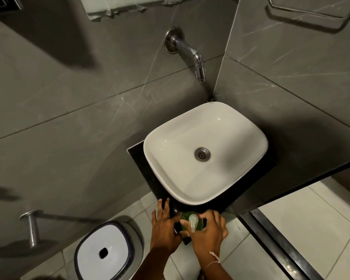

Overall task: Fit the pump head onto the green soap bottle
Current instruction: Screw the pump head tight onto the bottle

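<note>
The green soap bottle [185,217] stands on the black counter [148,172] at the near corner, in front of the white basin [205,152]. A translucent white pump head [193,222] sits on top of it, nozzle pointing toward me. My right hand [207,232] wraps the bottle's right side, with fingers around the pump head. My left hand [164,227] rests against the bottle's left side, thumb touching it, the other fingers spread over the counter edge. Most of the bottle's body is hidden by both hands.
A chrome wall tap [198,63] juts over the basin. A white lidded bin [103,251] stands on the tiled floor at the lower left, beside a metal wall peg [32,227]. A steel door threshold [279,243] runs along the right.
</note>
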